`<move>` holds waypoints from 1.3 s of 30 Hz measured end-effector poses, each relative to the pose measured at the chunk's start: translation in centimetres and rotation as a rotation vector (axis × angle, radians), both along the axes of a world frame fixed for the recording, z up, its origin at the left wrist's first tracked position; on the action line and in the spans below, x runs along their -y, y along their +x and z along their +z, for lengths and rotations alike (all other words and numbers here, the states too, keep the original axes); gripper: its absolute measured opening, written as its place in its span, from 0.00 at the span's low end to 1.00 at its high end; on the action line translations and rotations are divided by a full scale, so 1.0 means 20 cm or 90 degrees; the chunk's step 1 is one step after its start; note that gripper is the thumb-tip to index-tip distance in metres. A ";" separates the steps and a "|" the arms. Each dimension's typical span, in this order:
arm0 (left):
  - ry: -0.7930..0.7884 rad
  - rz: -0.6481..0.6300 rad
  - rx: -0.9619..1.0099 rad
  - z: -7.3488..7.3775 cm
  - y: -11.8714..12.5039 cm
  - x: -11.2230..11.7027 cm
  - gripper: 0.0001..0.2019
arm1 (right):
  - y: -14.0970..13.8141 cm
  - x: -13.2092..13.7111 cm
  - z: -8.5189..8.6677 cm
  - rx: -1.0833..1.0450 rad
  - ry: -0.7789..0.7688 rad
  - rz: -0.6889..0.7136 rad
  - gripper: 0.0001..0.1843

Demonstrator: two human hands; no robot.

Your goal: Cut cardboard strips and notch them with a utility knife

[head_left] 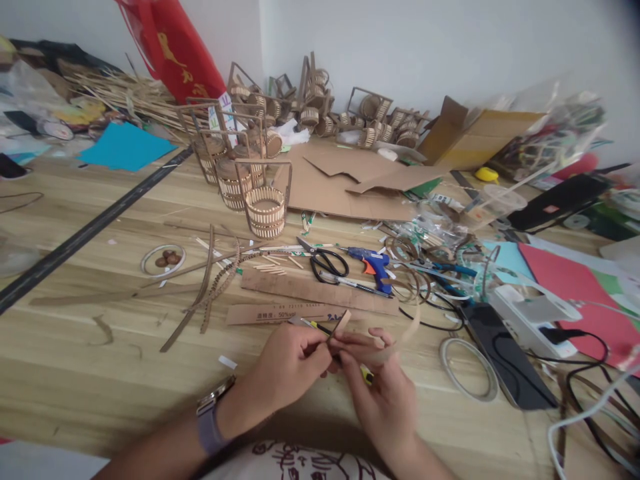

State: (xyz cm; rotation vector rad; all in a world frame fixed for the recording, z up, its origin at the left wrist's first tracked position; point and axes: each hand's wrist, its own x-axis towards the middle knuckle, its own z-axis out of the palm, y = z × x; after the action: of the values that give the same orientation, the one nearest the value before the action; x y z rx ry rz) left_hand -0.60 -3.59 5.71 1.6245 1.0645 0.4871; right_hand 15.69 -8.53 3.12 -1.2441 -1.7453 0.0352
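Note:
My left hand (293, 363), with a watch on its wrist, pinches one end of a thin brown cardboard strip (341, 325) near the table's front edge. My right hand (383, 390) is closed on the same strip, which bends away to the right towards (407, 333). Under my hands lies a utility knife (320, 328) with a yellow body. Just behind them lie flat cardboard strips (300, 312) and a longer one (320, 290). Both hands meet at the strip, fingertips touching.
Black-handled scissors (327, 261) and a blue glue gun (373, 261) lie behind the strips. Small slatted cardboard baskets (265, 210) stand mid-table, more at the back wall. A tape ring (467, 367), a phone (505, 353), cables and coloured paper crowd the right. Loose curved strips (210, 287) lie left.

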 end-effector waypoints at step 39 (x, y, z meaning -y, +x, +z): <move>0.072 -0.065 0.048 0.03 0.00 -0.02 0.17 | 0.01 -0.01 -0.02 -0.041 -0.010 0.018 0.06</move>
State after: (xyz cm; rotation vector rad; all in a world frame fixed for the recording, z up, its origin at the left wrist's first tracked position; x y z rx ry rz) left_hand -0.62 -3.21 6.32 1.7374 0.9064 0.5446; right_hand 15.87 -8.26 2.80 -1.2168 -1.7090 0.1043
